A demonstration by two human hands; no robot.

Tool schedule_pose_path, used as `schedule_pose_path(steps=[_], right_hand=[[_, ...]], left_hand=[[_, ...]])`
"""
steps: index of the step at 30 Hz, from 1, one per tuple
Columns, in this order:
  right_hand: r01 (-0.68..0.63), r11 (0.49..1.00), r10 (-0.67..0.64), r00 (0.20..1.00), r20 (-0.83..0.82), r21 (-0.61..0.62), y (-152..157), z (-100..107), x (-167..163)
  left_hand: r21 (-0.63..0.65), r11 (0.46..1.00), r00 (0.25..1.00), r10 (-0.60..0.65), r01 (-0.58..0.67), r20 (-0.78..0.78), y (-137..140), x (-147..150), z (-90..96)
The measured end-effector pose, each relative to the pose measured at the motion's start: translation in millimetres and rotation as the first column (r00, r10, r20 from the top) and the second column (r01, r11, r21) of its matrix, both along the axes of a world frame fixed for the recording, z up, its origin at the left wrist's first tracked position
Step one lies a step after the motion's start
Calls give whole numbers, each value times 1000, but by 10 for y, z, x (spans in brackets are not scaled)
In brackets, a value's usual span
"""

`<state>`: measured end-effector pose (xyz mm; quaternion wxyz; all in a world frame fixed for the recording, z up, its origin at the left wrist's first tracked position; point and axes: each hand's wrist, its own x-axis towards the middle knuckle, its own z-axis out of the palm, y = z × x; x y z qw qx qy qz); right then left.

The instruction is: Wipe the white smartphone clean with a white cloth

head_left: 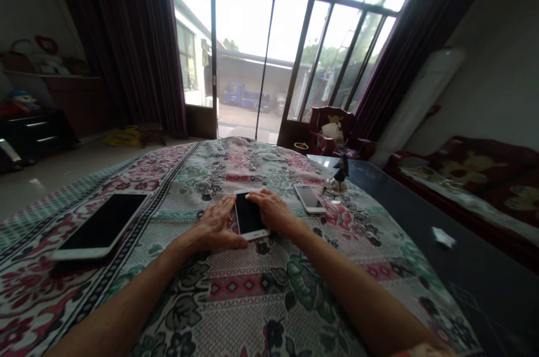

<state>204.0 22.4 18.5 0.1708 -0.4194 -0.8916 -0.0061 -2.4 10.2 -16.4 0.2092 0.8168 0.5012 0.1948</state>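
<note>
A white-framed smartphone with a dark screen lies face up on the patterned tablecloth, between my hands. My left hand is closed against its left side, fingers along the edge and thumb by the lower corner. Over the right part of the screen rests my right hand, its fingers bent together. A small white bit shows at those fingertips, too small to name. To the left lies a larger white tablet, screen dark. Another white phone lies to the right of my right hand.
The floral tablecloth covers the table. Behind the right phone stands a small dark figurine on a clear base. A dark, glossy table adjoins on the right, bearing a crumpled white piece. A carved wooden sofa stands beyond.
</note>
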Motion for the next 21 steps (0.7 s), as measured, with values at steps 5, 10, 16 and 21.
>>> schedule_pose_path(steps=[5,10,16,21], right_hand=[[-209,973,210,978,0,-94,-172,74,-43],[-239,963,239,971,-20,-121,-208,66,-104],[1,998,-3,999,-36,-66,28,-15,-1],[12,999,-10,999,30,-50,8,26,-43]], left_hand=[[-1,1000,1000,8,-8,1,-6,10,9],[17,1000,1000,12,-12,-19,-6,11,-6],[50,999,1000,0,1,-23,-4,8,-7],[28,1000,1000,0,0,-11,1,2,-4]])
